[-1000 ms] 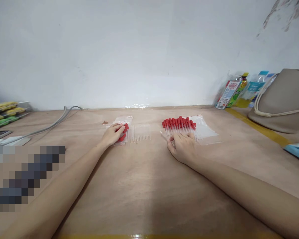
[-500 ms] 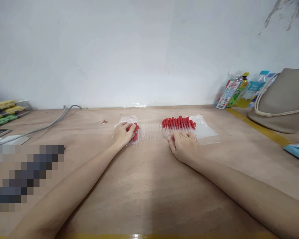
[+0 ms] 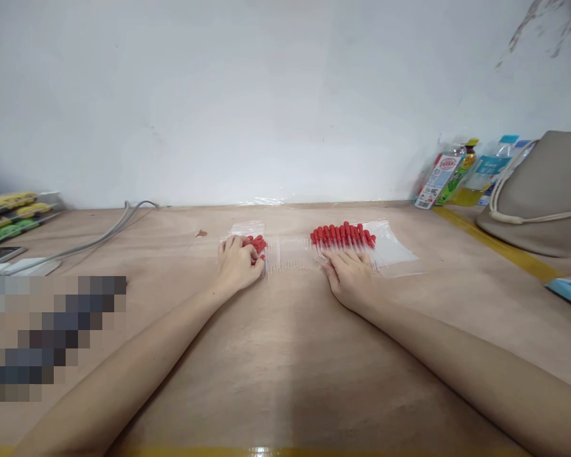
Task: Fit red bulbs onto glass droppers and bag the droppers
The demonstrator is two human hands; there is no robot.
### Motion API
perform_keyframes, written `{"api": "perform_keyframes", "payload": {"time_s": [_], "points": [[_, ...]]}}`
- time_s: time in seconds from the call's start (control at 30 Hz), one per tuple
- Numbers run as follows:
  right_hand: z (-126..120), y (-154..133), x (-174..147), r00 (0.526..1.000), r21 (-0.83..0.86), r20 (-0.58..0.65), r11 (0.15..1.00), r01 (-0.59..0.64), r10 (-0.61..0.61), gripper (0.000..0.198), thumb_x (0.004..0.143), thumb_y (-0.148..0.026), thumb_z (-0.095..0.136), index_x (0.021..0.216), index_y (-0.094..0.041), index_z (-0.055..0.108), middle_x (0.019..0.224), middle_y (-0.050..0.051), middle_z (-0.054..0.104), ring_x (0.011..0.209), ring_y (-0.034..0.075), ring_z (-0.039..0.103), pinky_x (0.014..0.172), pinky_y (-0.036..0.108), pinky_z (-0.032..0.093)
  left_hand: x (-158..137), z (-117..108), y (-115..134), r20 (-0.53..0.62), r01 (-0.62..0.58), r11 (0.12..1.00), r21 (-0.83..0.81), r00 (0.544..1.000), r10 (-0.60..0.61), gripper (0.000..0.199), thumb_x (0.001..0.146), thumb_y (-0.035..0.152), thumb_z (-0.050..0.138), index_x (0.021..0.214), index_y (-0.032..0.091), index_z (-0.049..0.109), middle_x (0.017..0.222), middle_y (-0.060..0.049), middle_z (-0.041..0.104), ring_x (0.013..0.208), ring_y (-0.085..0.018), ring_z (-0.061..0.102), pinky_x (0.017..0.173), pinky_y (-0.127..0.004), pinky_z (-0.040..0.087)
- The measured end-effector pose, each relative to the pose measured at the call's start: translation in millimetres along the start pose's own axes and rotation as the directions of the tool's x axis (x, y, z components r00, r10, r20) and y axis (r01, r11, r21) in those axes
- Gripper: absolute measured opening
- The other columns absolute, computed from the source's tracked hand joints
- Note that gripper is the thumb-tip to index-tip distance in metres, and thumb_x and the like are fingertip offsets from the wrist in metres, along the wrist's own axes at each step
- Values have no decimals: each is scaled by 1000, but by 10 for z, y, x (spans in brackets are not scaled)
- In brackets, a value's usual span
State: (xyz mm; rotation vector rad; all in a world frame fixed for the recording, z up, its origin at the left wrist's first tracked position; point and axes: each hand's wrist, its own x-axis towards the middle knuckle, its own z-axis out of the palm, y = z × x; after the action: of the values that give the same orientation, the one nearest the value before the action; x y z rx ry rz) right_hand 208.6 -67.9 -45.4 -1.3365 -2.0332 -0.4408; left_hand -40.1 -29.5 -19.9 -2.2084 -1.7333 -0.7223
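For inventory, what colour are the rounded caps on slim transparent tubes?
Red caps, clearest in the head view.

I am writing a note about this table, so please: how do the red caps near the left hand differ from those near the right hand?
The left red caps lie in a loose cluster, partly hidden by the left hand; the right red caps lie in a row, just beyond the right hand. Fewer left red caps show than right red caps. Both groups are red, each beside a hand.
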Motion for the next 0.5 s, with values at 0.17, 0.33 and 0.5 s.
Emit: {"api": "perform_keyframes", "payload": {"time_s": [0.17,0.33,0.5], "points": [[-13,-38,28,1000,97,-13,995,-1,2,21,87,-24,41,87,-18,61,82,4,65,79,16,53,74,31,24,1,-82,94,-153,-92,989,-120,986,73,7,73,21,52,71,18,58,100,-9,56,102,-26,47,88,-41,35],[34,-150,105,996,212,-15,973,87,-86,18,85,-24,43,82,-17,59,79,2,64,74,13,54,80,31,23,-158,-42,203,-119,-255,913,-318,966,229,9,82,20,47,89,18,52,90,-6,59,92,-20,51,83,-35,40],[72,-211,159,997,241,-8,968,71,-71,18,85,-26,43,81,-17,58,76,0,63,65,10,52,78,31,22,-271,64,204,-81,-234,907,-350,972,219,23,85,22,46,107,16,51,96,-7,60,95,-21,51,84,-37,39]]}}
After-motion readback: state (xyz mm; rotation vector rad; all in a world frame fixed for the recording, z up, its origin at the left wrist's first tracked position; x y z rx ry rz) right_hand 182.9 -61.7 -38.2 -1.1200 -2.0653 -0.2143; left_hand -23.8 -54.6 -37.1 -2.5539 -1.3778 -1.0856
